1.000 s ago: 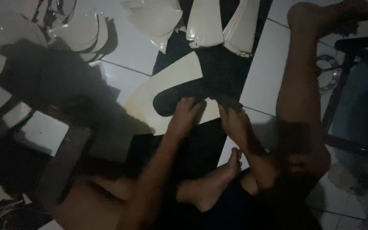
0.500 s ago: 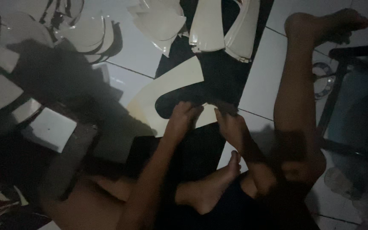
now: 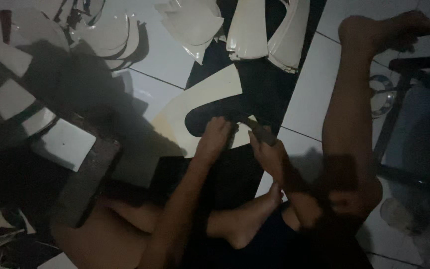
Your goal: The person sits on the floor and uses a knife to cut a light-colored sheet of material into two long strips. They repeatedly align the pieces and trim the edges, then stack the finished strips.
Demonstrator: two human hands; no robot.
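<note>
1. Cream sheet: a flat, curved cut-out lying on the tiled floor, partly over a black mat, just ahead of the seated person's crossed leg. It looks thin, light and somewhat flexible, likely to bend if lifted by one end; its edges offer the best hold, near the lower curve where the hands already are.
2. Left hand: palm down, fingers spread flat on the sheet's lower edge, pressing rather than gripping; grip open, nothing enclosed.
3. Right hand: grip closed around a small dark tool, its tip touching the sheet just beside the left hand. What kind of tool it is cannot be told in the dim light.
4. Pale curved pieces: stacked at the mat's far end, well apart from the hands; similar material, probably just as light.
5. Further white offcuts: left, in shadow.
</note>
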